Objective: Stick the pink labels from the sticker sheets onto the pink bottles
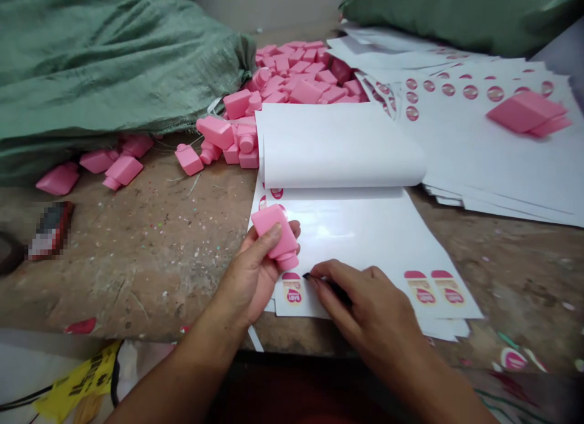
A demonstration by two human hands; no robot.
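Note:
My left hand is closed around a pink plastic bottle, its capped or necked end tilted down toward me. Between the fingers of my right hand is a thin black pointed tool; only its tip and a dark stretch under the palm show, so its exact kind is unclear. That tip lies close beside a "BABY" sticker on a white sticker sheet. Two more stickers remain on the sheet's right side. The sheet's far part is folded back in a roll.
A large heap of pink bottles lies behind the sheet, near a green sack. To the right, stacked sticker sheets carry two pink bottles. Another green sack stands behind. Sticker scraps litter the worn table.

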